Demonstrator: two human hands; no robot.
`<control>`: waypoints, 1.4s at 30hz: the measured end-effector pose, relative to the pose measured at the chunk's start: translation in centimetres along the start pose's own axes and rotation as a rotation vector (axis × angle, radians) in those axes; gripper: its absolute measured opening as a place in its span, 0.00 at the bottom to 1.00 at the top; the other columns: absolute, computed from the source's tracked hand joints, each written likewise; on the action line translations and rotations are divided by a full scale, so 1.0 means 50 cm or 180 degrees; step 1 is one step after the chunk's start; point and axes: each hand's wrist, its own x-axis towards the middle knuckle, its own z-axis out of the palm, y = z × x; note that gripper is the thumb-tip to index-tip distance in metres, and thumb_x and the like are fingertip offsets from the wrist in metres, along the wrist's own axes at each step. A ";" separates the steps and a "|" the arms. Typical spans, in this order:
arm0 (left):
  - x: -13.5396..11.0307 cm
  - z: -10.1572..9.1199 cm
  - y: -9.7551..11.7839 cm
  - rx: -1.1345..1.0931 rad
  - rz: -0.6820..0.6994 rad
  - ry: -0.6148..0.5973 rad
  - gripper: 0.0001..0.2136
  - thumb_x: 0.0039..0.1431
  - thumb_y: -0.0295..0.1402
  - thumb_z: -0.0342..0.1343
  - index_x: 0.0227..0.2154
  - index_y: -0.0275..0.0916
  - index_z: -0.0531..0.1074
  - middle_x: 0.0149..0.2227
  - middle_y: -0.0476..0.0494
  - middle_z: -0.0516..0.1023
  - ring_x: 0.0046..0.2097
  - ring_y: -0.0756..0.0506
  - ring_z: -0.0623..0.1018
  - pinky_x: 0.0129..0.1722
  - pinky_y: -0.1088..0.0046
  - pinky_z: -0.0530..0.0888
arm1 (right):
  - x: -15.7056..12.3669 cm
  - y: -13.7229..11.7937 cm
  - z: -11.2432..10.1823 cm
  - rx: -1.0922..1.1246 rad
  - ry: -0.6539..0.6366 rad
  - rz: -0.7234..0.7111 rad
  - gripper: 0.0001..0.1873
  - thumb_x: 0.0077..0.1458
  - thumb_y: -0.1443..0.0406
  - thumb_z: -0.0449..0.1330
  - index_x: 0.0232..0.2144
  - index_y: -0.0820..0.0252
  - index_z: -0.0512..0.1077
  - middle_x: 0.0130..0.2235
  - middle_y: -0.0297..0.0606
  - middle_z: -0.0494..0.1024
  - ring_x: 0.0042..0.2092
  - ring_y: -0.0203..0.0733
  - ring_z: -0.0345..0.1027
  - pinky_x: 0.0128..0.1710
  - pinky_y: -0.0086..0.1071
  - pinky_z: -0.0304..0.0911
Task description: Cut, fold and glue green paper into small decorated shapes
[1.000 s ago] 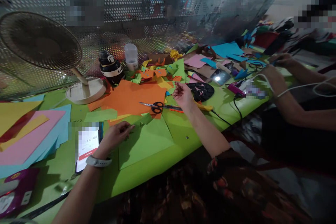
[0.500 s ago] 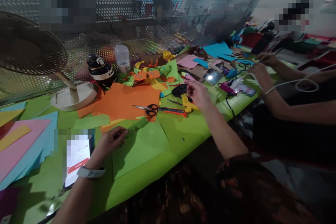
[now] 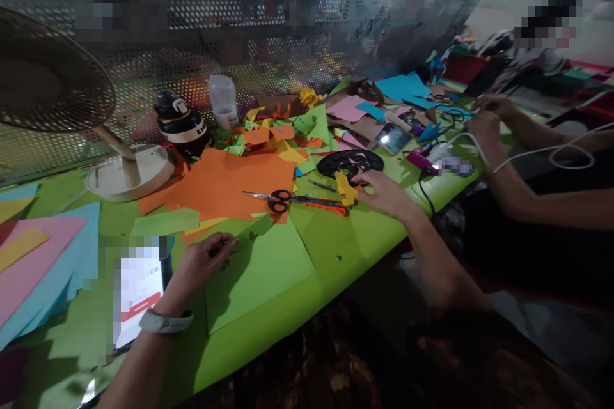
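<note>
My left hand rests on a light green paper sheet near the table's front edge, its fingertips pinched together on the sheet's upper left corner. A white watch is on that wrist. My right hand lies low on the table to the right, fingers curled over the handle of a yellow glue gun. The gun's tip is beside a black disc. Black-handled scissors and an orange cutter lie between my hands, on the edge of an orange sheet.
A phone lies left of my left wrist. A fan, a black bottle and a plastic cup stand at the back by the perforated screen. Coloured sheets lie at left. Another person's arms work at right, with cables.
My right hand has moved right from above the orange sheet and come down onto the yellow glue gun by the black disc. My left hand has stayed on the green sheet.
</note>
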 end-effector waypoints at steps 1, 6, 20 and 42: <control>0.001 0.002 -0.001 -0.0049 -0.0012 -0.0006 0.15 0.58 0.47 0.53 0.36 0.38 0.71 0.22 0.49 0.75 0.22 0.49 0.73 0.23 0.75 0.68 | -0.005 0.003 0.003 -0.0223 -0.0132 -0.0023 0.20 0.48 0.66 0.59 0.45 0.61 0.71 0.46 0.46 0.74 0.47 0.52 0.68 0.47 0.41 0.63; 0.005 0.003 0.002 -0.0173 0.0002 -0.0090 0.16 0.59 0.45 0.51 0.38 0.37 0.71 0.21 0.51 0.72 0.22 0.49 0.71 0.23 0.75 0.66 | -0.008 0.005 0.030 -0.0773 -0.0627 0.0029 0.29 0.47 0.68 0.59 0.54 0.62 0.65 0.49 0.49 0.71 0.48 0.54 0.67 0.48 0.42 0.62; 0.002 -0.021 -0.009 0.0342 0.0240 -0.0059 0.17 0.53 0.40 0.57 0.43 0.36 0.71 0.24 0.51 0.69 0.26 0.50 0.68 0.25 0.75 0.63 | 0.006 0.021 0.065 0.0555 0.0904 0.0771 0.17 0.45 0.62 0.59 0.40 0.61 0.72 0.38 0.46 0.75 0.41 0.53 0.70 0.39 0.43 0.67; -0.005 -0.004 0.014 0.0386 0.0494 0.0524 0.11 0.45 0.24 0.53 0.35 0.37 0.70 0.24 0.52 0.70 0.24 0.52 0.67 0.25 0.77 0.63 | 0.053 -0.309 0.165 0.4008 -0.2026 0.0349 0.18 0.41 0.58 0.70 0.35 0.59 0.75 0.25 0.30 0.73 0.19 0.25 0.55 0.15 0.24 0.52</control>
